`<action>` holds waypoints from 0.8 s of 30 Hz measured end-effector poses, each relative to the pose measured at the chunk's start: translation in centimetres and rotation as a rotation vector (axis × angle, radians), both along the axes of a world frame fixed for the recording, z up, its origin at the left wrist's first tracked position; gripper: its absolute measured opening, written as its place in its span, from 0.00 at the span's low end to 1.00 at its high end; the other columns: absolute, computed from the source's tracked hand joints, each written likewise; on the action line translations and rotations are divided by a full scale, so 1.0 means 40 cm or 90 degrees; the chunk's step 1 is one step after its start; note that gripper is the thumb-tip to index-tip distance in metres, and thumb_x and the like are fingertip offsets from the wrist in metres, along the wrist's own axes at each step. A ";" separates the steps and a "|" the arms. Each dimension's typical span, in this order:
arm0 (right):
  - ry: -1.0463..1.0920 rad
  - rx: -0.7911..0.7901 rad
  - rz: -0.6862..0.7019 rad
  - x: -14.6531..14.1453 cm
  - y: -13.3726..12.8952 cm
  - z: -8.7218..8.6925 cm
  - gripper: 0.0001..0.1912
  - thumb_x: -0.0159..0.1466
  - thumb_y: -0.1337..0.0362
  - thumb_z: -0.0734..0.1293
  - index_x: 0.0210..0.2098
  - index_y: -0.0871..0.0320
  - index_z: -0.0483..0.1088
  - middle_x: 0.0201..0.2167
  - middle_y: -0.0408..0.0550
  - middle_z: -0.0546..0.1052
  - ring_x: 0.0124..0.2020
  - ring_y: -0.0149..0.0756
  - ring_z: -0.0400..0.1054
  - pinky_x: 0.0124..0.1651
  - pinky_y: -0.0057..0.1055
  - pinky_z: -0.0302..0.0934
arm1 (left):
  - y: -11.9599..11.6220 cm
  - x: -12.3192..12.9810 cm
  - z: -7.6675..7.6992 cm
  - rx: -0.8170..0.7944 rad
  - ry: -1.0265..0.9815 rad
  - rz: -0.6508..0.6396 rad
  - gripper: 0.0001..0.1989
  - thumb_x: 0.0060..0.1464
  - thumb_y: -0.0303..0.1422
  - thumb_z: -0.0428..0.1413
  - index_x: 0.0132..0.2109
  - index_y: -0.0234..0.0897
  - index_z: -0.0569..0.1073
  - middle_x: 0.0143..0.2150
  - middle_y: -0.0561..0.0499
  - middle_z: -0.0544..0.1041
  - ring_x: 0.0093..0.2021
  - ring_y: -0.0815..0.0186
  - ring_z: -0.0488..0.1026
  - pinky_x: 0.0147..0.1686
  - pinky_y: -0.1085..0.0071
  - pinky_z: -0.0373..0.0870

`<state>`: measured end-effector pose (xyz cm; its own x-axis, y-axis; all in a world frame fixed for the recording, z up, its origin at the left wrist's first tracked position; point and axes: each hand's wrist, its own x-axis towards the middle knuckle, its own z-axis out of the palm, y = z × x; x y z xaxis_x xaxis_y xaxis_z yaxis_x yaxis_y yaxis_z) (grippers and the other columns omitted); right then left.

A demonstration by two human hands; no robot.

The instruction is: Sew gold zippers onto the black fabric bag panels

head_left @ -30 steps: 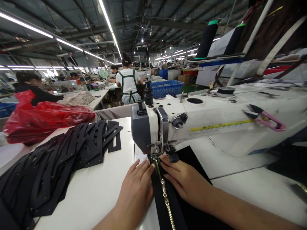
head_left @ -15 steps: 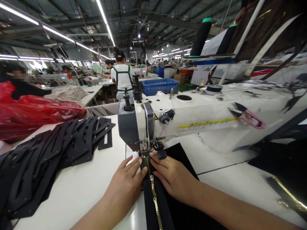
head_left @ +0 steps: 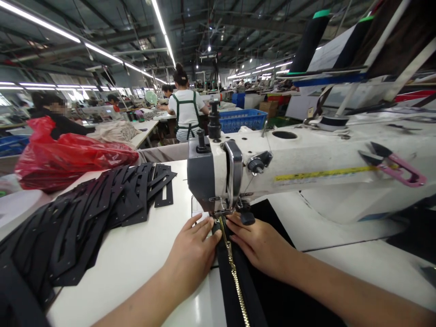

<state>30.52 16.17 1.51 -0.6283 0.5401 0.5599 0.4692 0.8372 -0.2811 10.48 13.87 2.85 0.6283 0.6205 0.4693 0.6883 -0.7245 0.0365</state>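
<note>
Before the sewing machine (head_left: 306, 156), a black strip (head_left: 245, 284) with a gold metal zipper (head_left: 235, 277) runs in under its head (head_left: 202, 177); the left hand (head_left: 192, 252) lies flattened, fingers extended, on the strip's left edge, the right hand (head_left: 264, 245) likewise opposite; left of the machine, slotted black pieces (head_left: 98, 204) overlap.
</note>
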 end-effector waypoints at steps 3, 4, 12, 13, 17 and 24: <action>0.000 -0.030 0.017 0.002 0.001 0.007 0.13 0.64 0.72 0.57 0.45 0.63 0.68 0.47 0.58 0.71 0.50 0.43 0.64 0.52 0.42 0.61 | 0.005 -0.002 -0.001 0.005 -0.006 -0.001 0.15 0.51 0.22 0.45 0.43 0.32 0.72 0.43 0.40 0.76 0.48 0.58 0.72 0.51 0.53 0.65; -0.004 -0.041 0.022 0.000 -0.005 0.013 0.13 0.64 0.71 0.57 0.45 0.62 0.68 0.47 0.56 0.71 0.50 0.43 0.63 0.52 0.42 0.60 | 0.005 -0.002 0.000 0.006 -0.005 0.001 0.15 0.51 0.23 0.45 0.43 0.33 0.72 0.43 0.40 0.76 0.48 0.58 0.71 0.51 0.53 0.65; 0.064 -0.172 -0.086 -0.022 -0.090 0.034 0.09 0.54 0.78 0.62 0.28 0.58 0.60 0.30 0.45 0.68 0.33 0.36 0.62 0.37 0.36 0.62 | -0.056 -0.003 0.000 0.039 0.043 -0.030 0.14 0.55 0.21 0.44 0.44 0.31 0.71 0.47 0.38 0.74 0.49 0.59 0.71 0.52 0.53 0.65; 0.055 -0.157 -0.089 -0.023 -0.102 0.033 0.09 0.55 0.78 0.60 0.28 0.59 0.60 0.29 0.45 0.67 0.31 0.36 0.62 0.35 0.35 0.62 | -0.067 -0.004 -0.004 0.048 0.052 -0.047 0.14 0.56 0.21 0.44 0.44 0.30 0.71 0.47 0.38 0.74 0.49 0.59 0.71 0.52 0.55 0.66; -0.018 -0.013 -0.061 -0.018 -0.156 0.041 0.12 0.60 0.77 0.55 0.36 0.63 0.67 0.35 0.54 0.70 0.37 0.41 0.64 0.38 0.38 0.64 | -0.098 -0.001 -0.016 0.045 0.060 -0.053 0.15 0.57 0.21 0.43 0.47 0.28 0.70 0.49 0.37 0.73 0.51 0.58 0.70 0.50 0.58 0.69; -0.023 0.199 -0.085 -0.011 -0.230 -0.002 0.16 0.67 0.65 0.53 0.39 0.64 0.72 0.40 0.56 0.75 0.43 0.42 0.67 0.46 0.36 0.64 | -0.131 0.002 0.000 -0.021 0.034 -0.038 0.17 0.54 0.22 0.45 0.50 0.28 0.68 0.52 0.38 0.71 0.55 0.57 0.66 0.51 0.57 0.68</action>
